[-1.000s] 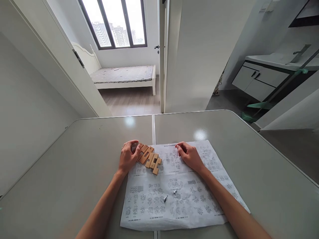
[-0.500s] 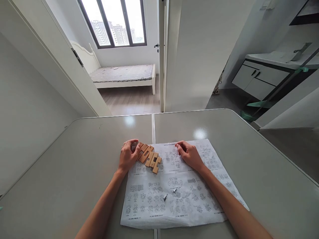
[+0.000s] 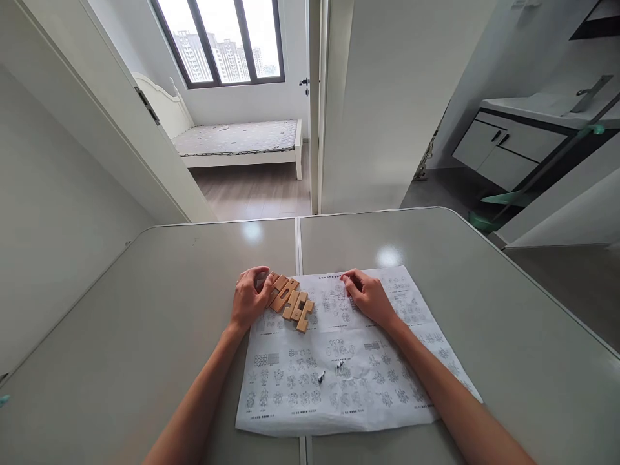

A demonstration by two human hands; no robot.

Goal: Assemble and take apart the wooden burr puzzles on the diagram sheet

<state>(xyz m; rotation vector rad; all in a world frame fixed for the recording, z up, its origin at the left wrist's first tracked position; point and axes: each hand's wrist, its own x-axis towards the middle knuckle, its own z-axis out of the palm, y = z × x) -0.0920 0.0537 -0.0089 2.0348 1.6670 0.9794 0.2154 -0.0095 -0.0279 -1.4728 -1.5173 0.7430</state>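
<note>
Several notched wooden puzzle pieces (image 3: 292, 301) lie side by side in a slanting row on the upper left of a printed instruction sheet (image 3: 310, 349). My left hand (image 3: 250, 294) is curled round the left end of this row, with the thumb against the outermost piece; its fingers partly hide that end. On the upper right of the sheet rests my right hand (image 3: 368, 297), fingers loosely curled in and no object visible in them. The sheet is creased and covered in small line diagrams. Two small dark-and-white bits, perhaps tears in the paper, show near its lower middle.
The grey table (image 3: 145, 336) has a seam (image 3: 298, 252) down its middle and a pale raised edge. Beyond it, a doorway shows a bed (image 3: 242, 139) under a window (image 3: 220, 42). A washbasin cabinet (image 3: 513, 142) stands at the far right.
The view has tilted slightly, so the table and sheet sit a little higher in the picture. Both hands and the wooden pieces keep their places on the sheet.
</note>
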